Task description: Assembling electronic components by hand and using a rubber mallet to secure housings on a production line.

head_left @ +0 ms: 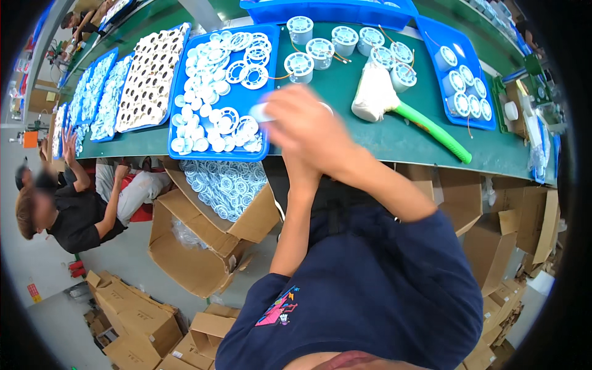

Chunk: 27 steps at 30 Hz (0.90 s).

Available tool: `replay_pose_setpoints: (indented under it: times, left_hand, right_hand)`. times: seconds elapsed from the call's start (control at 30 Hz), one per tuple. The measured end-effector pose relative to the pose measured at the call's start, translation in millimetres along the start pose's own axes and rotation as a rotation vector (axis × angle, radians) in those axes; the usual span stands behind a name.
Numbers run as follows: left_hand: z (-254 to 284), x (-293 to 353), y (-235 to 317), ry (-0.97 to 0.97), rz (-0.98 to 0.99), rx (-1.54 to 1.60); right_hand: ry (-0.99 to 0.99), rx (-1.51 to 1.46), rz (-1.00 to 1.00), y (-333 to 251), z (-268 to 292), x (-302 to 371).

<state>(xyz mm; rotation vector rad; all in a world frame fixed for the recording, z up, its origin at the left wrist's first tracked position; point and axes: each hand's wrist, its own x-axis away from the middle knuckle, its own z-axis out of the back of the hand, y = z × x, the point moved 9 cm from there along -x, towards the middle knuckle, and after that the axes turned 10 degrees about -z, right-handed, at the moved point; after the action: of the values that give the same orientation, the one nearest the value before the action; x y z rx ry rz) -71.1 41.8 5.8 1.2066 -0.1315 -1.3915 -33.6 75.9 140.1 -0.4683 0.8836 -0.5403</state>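
My right hand (311,123) is smeared by motion and crosses over my left hand (301,165) at the table's front edge. A small white round cap (261,113) shows at the fingertips of my right hand, beside the blue tray of loose parts. My left hand's fingers are hidden behind the right one. Part of a white round piece (326,108) peeks out behind my hands; what holds it cannot be seen. Just beyond stand several white cylindrical housings (300,66) with slotted tops, some with thin orange wires.
A mallet with a wrapped head and green handle (435,132) lies to the right. Blue trays (269,92) hold white caps, rings and housings. Below the table is a cardboard box (250,225) of clear plastic rings. Another person (80,216) sits at the left.
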Motion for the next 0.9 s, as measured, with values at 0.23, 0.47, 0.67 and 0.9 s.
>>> replay_pose_setpoints:
  times: [0.23,0.47,0.67,0.9]
  left_hand:
    - [12.7,-17.8,13.7,0.015,0.062,-0.004]
    - [3.1,-12.4,5.5,-0.04,0.077,0.043]
    - [10.1,-12.9,13.8,0.016,0.053,0.004]
    - [10.0,-17.6,21.4,0.025,0.042,0.07]
  right_hand:
    - [-0.041,0.245,-0.131,45.7,36.0,43.6]
    - [-0.345,0.179,0.098,15.4,-47.5,-22.7]
    - [-0.744,0.336,0.246,33.0,-158.2,-51.3]
    - [-0.319,-0.027,-0.186,51.3,-37.0,-54.5]
